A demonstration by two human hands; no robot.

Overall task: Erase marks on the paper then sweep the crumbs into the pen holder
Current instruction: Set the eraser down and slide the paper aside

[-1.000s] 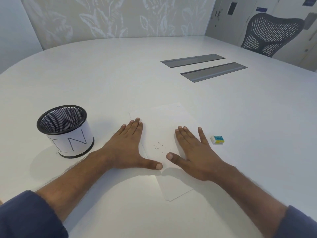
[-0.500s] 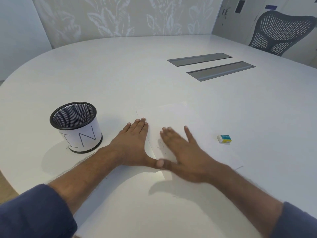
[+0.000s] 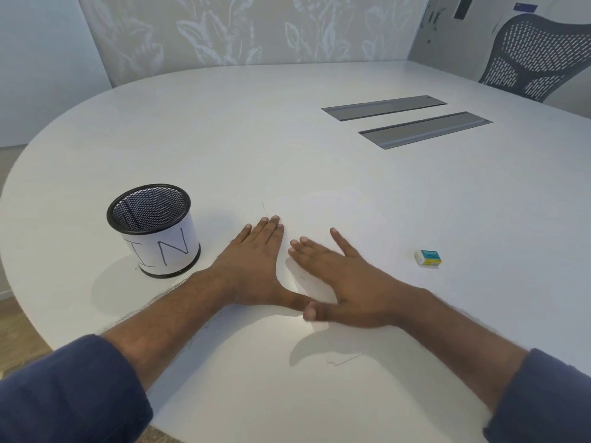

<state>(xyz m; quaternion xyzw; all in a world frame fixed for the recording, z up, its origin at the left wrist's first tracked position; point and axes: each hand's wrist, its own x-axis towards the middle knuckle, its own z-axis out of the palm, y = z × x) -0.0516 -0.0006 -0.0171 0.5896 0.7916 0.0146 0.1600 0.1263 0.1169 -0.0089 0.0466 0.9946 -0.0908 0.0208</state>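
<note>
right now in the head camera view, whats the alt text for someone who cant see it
Two flat hands, left hand and right hand, rest close together on a white paper on a white table. A mesh pen holder stands to their left, an eraser lies to their right.

Mesh chair [image 3: 537,55] beyond table [image 3: 256,139] with two grey hatches [image 3: 406,121].

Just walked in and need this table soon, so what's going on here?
A person has both hands flat on a sheet of paper on the white table. The left hand rests near a black mesh pen holder; the right hand lies beside it, thumbs touching. An eraser lies untouched to the right. It looks like eraser crumbs are being gathered, though they are barely visible.
</note>
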